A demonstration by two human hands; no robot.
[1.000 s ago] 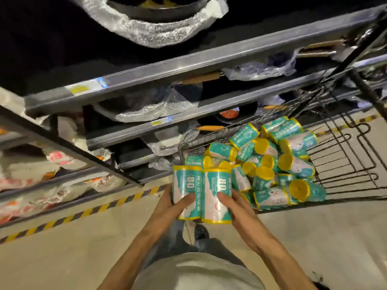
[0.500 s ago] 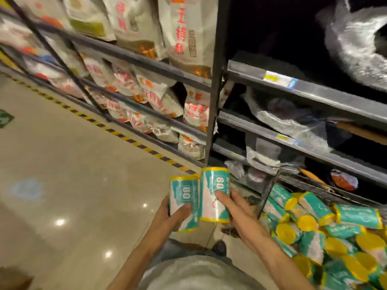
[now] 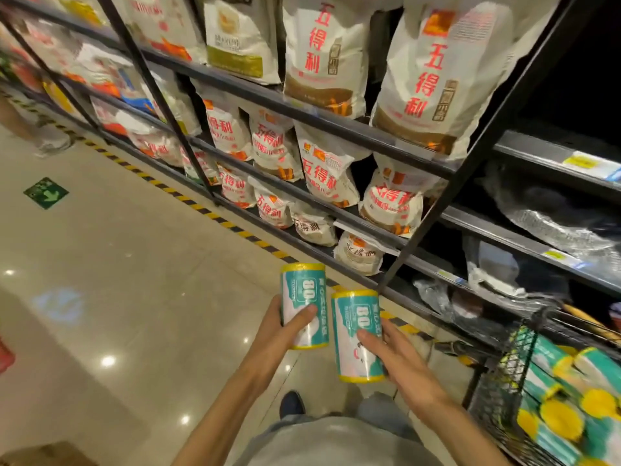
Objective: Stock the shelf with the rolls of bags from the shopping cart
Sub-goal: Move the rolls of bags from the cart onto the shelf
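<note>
One teal roll of bags [image 3: 304, 306] is gripped upright in the left hand [image 3: 285, 326], a second roll [image 3: 358, 336] in the right hand [image 3: 398, 356], just beside each other above the floor [image 3: 100, 264]. More rolls [image 3: 568, 408] are piled in the shopping cart [image 3: 504, 375], below the shelf [image 3: 336, 127] edge.

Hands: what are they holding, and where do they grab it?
Each holds one roll of bags by its side. The left hand grips the left roll; the right hand grips the right roll.
</note>
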